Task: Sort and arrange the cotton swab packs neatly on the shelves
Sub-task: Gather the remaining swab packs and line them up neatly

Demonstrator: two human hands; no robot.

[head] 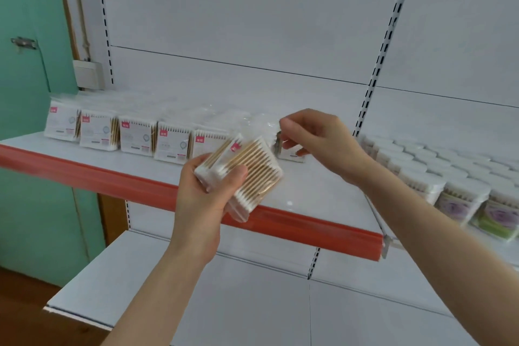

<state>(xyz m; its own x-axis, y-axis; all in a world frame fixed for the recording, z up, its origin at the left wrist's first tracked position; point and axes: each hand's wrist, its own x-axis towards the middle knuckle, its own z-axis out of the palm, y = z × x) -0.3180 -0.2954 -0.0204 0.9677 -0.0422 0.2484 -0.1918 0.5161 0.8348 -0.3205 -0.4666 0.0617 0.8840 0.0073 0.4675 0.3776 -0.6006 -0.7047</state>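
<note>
my left hand [205, 194] grips clear packs of wooden cotton swabs [247, 168] before the white, red-edged shelf [112, 174]; my right hand [317, 140] pinches the row's end pack [290, 153] by its flap, and i judge a slip could topple neighbours.

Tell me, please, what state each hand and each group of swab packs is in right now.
Left hand: grips the held packs, tilted, in front of the shelf.
Right hand: fingers pinch the clear wrapper top of the end pack.
Row of packs: upright, side by side on the shelf.
Round tubs: standing, closed, packed close.
</note>
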